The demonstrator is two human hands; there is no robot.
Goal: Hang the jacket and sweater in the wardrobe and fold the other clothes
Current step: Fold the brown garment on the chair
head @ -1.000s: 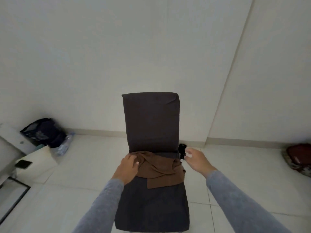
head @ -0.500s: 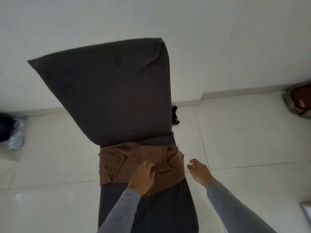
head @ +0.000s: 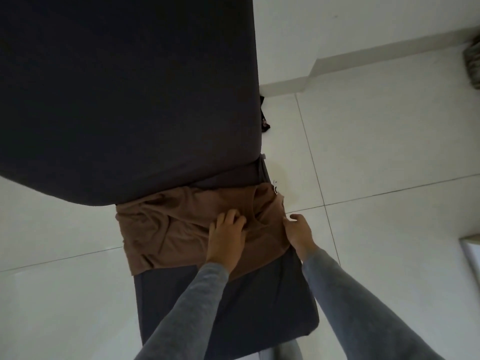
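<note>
Brown garment crumpled on chair seat looks light and limp: your left hand bunches its middle, right hand touches its edge, grip unclear; I'd take the corners.

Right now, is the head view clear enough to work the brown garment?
Head view: dim, flat light, no harsh glare. The brown garment, left hand and right hand read clearly. The wide angle bows the floor tile joints and swells the dark chair back, which shows almost no detail.
</note>
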